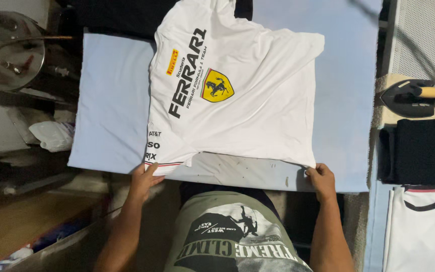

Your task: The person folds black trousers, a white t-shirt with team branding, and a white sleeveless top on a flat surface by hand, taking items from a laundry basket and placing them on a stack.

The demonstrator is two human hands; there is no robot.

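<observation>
A white printed t-shirt (258, 100) lies spread on a pale blue ironing board (106, 111), with black lettering and a yellow shield emblem facing up. My left hand (144, 176) pinches the sleeve hem with striped trim at the near left corner. At the near right corner my right hand (322, 177) grips the shirt's edge. Both hands sit at the board's near edge, holding the fabric flat.
A black iron with a wooden handle (414, 96) rests on a stand at right. Below it lies a dark folded garment (424, 148) and a white shirt with black collar trim (421, 226). Metal equipment (6, 50) and a white cloth (54, 135) sit at left.
</observation>
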